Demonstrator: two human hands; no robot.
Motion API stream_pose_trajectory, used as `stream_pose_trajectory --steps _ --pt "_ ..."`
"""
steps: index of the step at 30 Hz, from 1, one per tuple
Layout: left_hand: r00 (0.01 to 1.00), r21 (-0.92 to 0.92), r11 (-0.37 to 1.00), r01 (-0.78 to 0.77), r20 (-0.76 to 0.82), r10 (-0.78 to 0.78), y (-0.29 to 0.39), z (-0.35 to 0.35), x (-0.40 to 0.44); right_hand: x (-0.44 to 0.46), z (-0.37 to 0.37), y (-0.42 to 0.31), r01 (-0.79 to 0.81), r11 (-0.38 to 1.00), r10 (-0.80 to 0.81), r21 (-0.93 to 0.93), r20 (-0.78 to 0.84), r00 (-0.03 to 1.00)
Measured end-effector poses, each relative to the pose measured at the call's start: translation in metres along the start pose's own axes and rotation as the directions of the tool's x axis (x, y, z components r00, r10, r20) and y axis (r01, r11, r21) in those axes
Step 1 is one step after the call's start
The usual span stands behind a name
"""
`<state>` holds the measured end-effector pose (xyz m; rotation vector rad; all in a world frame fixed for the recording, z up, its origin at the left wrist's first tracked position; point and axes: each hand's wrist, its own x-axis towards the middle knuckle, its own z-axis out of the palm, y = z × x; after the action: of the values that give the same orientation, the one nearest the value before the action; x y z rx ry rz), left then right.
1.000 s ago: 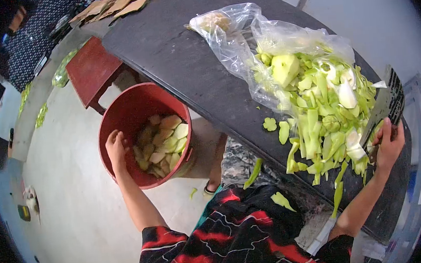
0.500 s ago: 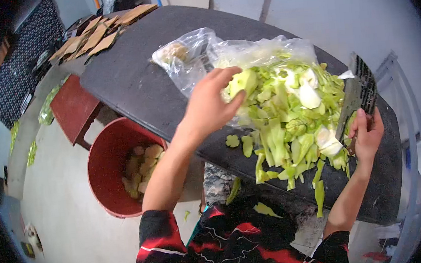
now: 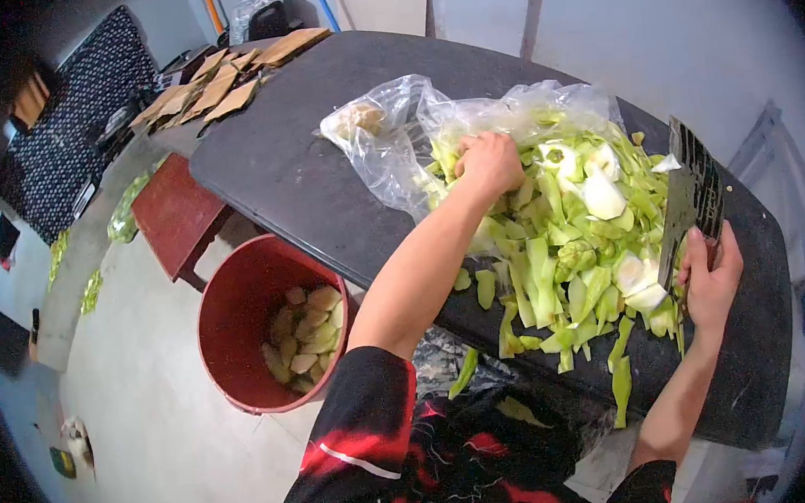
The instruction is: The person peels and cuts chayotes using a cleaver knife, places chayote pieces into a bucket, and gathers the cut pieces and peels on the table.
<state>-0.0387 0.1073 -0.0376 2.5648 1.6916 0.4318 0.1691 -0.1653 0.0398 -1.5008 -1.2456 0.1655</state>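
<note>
My left hand (image 3: 490, 161) is in the upper left of a heap of green vegetable peels (image 3: 572, 248), its fingers curled down. The fingertips are hidden, so I cannot make out what they grip. In my right hand (image 3: 713, 276), at the heap's right side, is a cleaver (image 3: 688, 193), its broad dark blade pointing up and streaked with wet marks. Pale, whitish vegetable pieces (image 3: 603, 194) lie among the peels. Under the heap spreads a clear plastic bag (image 3: 391, 110).
The heap lies on a dark table (image 3: 272, 158). Below its left edge stands a red bucket (image 3: 215, 337) with peeled pale chunks (image 3: 310, 339) inside, beside a red stool (image 3: 172, 208). Cardboard pieces (image 3: 229, 85) lie at the table's far left end. Some peels (image 3: 622, 390) hang over the near edge.
My left hand, earlier around a pale green chunk, has turned over and moved down into the peels; that chunk is out of sight. My right hand keeps the cleaver upright. The view has shifted slightly.
</note>
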Motion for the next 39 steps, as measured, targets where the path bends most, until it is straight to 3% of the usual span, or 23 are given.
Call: stream_pose_trajectory --steps 3,5,9,11,12,14,15,16,17,18,20,22,27,30,32,35,39 --pt "0.998 -0.068 0.998 -0.014 0.055 0.018 -0.005 -0.019 0.000 0.000 0.002 -0.001 -0.001 1.000 0.001 0.015 -0.004 1.000" --pt "0.997 -0.460 0.886 0.051 0.069 -0.021 -0.015 -0.021 0.005 0.001 0.002 0.003 -0.002 1.000 0.002 0.000 0.009 1.000" --pt "0.997 -0.560 0.826 0.063 0.007 -0.072 -0.026 -0.021 0.005 0.001 0.008 0.001 0.004 1.000 -0.004 -0.009 0.008 1.000" --pt "0.985 -0.776 0.607 0.173 0.151 -0.088 -0.029 -0.028 0.005 0.000 0.012 -0.002 -0.007 1.000 0.006 0.015 0.036 0.999" --pt "0.984 -0.778 0.604 0.175 0.151 -0.090 -0.029 -0.031 0.006 -0.001 0.014 -0.003 -0.021 0.999 0.019 0.038 0.061 0.998" --pt "0.943 -0.941 0.074 0.331 0.326 -0.075 -0.021 -0.031 0.012 -0.003 0.018 -0.008 -0.013 0.998 0.008 0.066 0.067 0.998" --pt "0.943 -0.942 0.068 0.330 0.325 -0.071 -0.011 -0.031 0.016 -0.003 0.020 -0.010 -0.008 0.995 0.001 0.099 0.071 0.997" --pt "0.947 -0.945 -0.216 0.248 0.283 -0.151 0.002 -0.033 0.017 -0.003 0.022 -0.011 -0.006 0.996 -0.001 0.094 0.069 0.998" --pt "0.936 -0.871 -0.475 0.126 0.264 -0.235 0.011 -0.035 0.017 -0.003 0.023 -0.011 -0.025 0.983 0.008 0.184 0.089 0.996" --pt "0.938 -0.867 -0.479 0.133 0.266 -0.222 0.016 -0.035 0.015 -0.003 0.023 -0.010 -0.046 0.962 0.018 0.269 0.105 0.994" --pt "0.947 -0.571 -0.805 0.162 0.319 -0.036 0.032 -0.054 0.001 -0.002 0.024 -0.003 0.047 0.991 -0.056 0.128 0.069 0.996" --pt "0.946 -0.406 -0.878 0.252 0.294 0.135 0.047 -0.052 -0.006 -0.002 0.029 -0.007 -0.012 0.976 -0.007 0.217 0.086 0.996" --pt "0.966 -0.164 -0.970 0.178 0.216 0.141 0.079 -0.046 -0.030 -0.007 0.033 -0.013 -0.091 0.941 0.047 0.326 0.138 0.989" --pt "0.971 -0.141 -0.976 0.163 0.200 0.133 0.083 -0.050 -0.037 -0.008 0.030 -0.010 -0.147 0.892 0.047 0.427 0.236 0.971" --pt "0.964 -0.174 -0.970 0.171 0.235 0.128 0.086 -0.059 -0.042 -0.007 0.029 -0.007 -0.170 0.886 0.067 0.432 0.244 0.967" --pt "0.977 -0.278 -0.954 0.115 0.204 0.058 0.089 -0.060 -0.047 -0.005 0.026 -0.002 -0.292 0.830 0.096 0.476 0.394 0.914" --pt "0.977 -0.212 -0.971 0.114 0.200 0.071 0.084 -0.058 -0.050 -0.005 0.028 -0.001 -0.376 0.774 0.119 0.509 0.466 0.877"
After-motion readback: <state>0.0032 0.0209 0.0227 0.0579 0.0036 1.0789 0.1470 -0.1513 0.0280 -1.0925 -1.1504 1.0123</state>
